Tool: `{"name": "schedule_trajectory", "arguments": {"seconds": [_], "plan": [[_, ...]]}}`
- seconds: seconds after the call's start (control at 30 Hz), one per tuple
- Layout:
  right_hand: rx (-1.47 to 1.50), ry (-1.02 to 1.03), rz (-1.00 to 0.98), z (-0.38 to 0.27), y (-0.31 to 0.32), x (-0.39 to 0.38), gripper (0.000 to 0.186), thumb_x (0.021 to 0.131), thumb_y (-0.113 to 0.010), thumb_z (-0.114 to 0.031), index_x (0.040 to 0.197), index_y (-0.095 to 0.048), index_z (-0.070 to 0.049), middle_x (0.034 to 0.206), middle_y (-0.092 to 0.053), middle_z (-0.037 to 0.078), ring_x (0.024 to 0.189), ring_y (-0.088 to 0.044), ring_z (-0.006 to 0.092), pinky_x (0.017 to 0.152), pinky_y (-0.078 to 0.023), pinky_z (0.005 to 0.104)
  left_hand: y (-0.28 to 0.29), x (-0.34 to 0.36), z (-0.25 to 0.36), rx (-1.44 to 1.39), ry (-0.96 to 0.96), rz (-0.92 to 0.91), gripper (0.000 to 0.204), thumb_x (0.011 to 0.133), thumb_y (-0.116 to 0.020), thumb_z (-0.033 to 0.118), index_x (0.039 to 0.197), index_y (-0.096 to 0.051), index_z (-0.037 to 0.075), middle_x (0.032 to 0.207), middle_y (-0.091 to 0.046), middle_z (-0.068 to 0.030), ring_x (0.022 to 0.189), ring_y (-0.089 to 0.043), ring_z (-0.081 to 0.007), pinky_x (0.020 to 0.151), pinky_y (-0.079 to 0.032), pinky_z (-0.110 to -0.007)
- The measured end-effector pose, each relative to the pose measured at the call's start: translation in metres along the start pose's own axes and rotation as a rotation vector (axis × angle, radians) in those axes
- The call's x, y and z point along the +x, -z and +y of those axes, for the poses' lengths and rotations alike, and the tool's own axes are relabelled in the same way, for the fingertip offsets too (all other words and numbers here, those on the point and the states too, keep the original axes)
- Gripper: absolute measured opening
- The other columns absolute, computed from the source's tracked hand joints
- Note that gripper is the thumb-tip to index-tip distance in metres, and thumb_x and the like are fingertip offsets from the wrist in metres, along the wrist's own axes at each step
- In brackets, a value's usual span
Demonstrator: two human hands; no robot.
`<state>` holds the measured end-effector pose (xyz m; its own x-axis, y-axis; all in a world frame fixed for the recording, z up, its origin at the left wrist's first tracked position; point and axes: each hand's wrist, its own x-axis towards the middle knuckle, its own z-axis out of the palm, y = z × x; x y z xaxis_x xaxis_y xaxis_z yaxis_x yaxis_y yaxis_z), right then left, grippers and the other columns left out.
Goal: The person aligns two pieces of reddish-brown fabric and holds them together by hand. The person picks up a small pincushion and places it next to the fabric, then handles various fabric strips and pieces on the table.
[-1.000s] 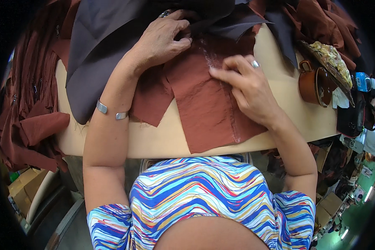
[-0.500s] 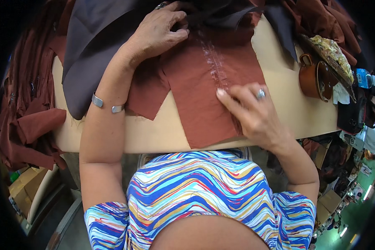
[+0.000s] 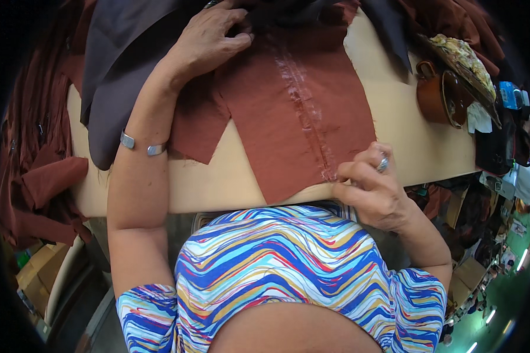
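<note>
Down along the pale-streaked seam point(image 3: 303, 97) has moved the right hand point(image 3: 372, 189), now curled at the near edge of the rust-brown cloth point(image 3: 259, 126), which lies spread on the worktop point(image 3: 406, 153); whether its grip pinches anything cannot be told. Farther off, the left hand point(image 3: 209, 42) bends its fingers beside dark fabric point(image 3: 115, 76), its hold unclear.

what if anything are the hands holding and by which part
Cannot be told: the right hand is at the lower right corner of the brown cloth, the left hand by its upper left.
</note>
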<state>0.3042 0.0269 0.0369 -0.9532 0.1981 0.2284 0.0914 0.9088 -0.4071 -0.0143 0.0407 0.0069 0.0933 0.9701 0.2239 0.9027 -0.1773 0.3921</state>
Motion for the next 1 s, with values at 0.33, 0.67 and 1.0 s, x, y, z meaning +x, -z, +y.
{"name": "schedule_trajectory", "arguments": {"seconds": [0.33, 0.67, 1.0], "plan": [[-0.759, -0.726, 0.284, 0.065, 0.075, -0.048, 0.04, 0.064, -0.072, -0.032, 0.097, -0.064, -0.01, 0.118, -0.051, 0.012, 0.109, -0.046, 0.0322, 0.089, -0.037, 0.0435, -0.003, -0.005, 0.01, -0.094, 0.092, 0.063, 0.021, 0.074, -0.053, 0.019, 0.079, -0.053, -0.002, 0.123, -0.051, -0.0108, 0.104, -0.05, -0.0319, 0.088, -0.04, -0.037], [-0.613, -0.827, 0.229, 0.09, 0.075, -0.055, 0.047, 0.064, -0.072, -0.039, 0.102, -0.064, -0.013, 0.129, -0.046, 0.011, 0.115, -0.043, 0.0315, 0.091, -0.035, 0.0451, -0.002, -0.002, -0.002, -0.07, 0.058, -0.023, 0.036, 0.077, -0.058, 0.021, 0.1, -0.055, -0.006, 0.125, -0.048, -0.0183, 0.109, -0.048, -0.0345, 0.093, -0.037, -0.036], [-0.818, -0.535, 0.27, 0.03, 0.044, -0.025, 0.022, 0.067, -0.066, -0.016, 0.089, -0.066, -0.015, 0.119, -0.054, -0.001, 0.112, -0.045, 0.0204, 0.092, -0.029, 0.0367, -0.01, -0.008, -0.008, -0.058, -0.017, 0.092, 0.025, 0.074, -0.051, 0.022, 0.08, -0.056, -0.001, 0.118, -0.053, -0.013, 0.103, -0.05, -0.0317, 0.088, -0.04, -0.037]]}}
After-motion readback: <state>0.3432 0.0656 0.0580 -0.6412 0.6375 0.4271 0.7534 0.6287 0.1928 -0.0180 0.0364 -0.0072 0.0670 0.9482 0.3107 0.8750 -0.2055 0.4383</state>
